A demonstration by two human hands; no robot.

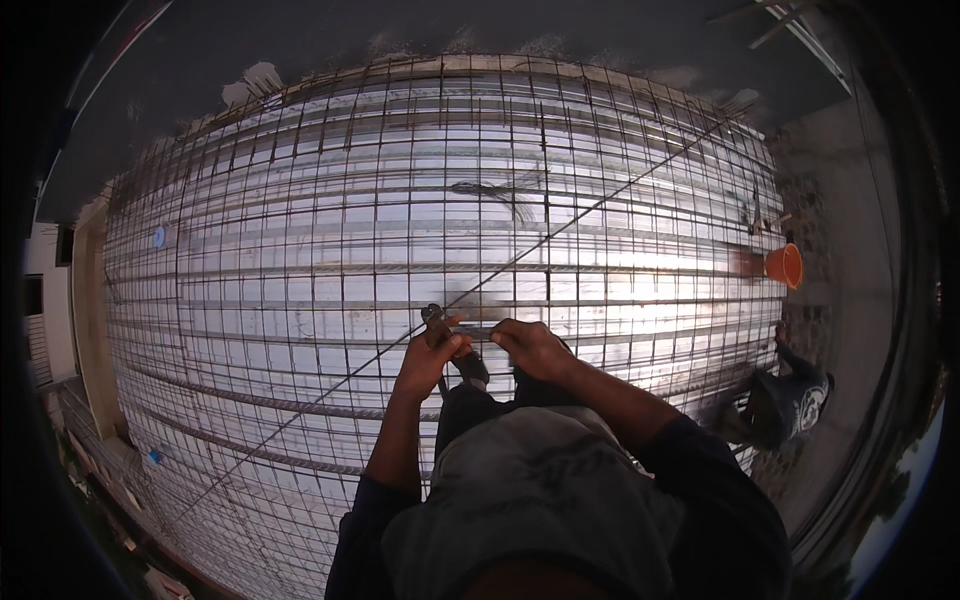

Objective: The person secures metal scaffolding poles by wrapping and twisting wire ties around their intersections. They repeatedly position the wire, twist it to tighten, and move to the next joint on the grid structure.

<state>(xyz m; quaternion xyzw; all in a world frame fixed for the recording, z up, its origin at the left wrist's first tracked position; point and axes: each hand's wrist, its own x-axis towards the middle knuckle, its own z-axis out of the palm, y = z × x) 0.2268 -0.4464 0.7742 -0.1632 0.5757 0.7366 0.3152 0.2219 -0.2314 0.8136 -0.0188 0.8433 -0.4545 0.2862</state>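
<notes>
My left hand (430, 358) grips a pair of dark pliers (436, 322), jaws pointing up, held just above the steel rebar mesh (300, 250). My right hand (530, 345) is closed right beside it, pinching what looks like thin tie wire (480, 327) that runs between the two hands. Both hands hover over a crossing of bars near the middle of the mesh. My dark trousers and a shoe (470, 370) show just below the hands.
The mesh lies over shiny corrugated metal decking (620, 260). A long diagonal wire (600, 205) crosses it. A bundle of wire (495, 190) lies further out. An orange bucket (785, 265) stands at the right edge; another person (790, 400) crouches at the right.
</notes>
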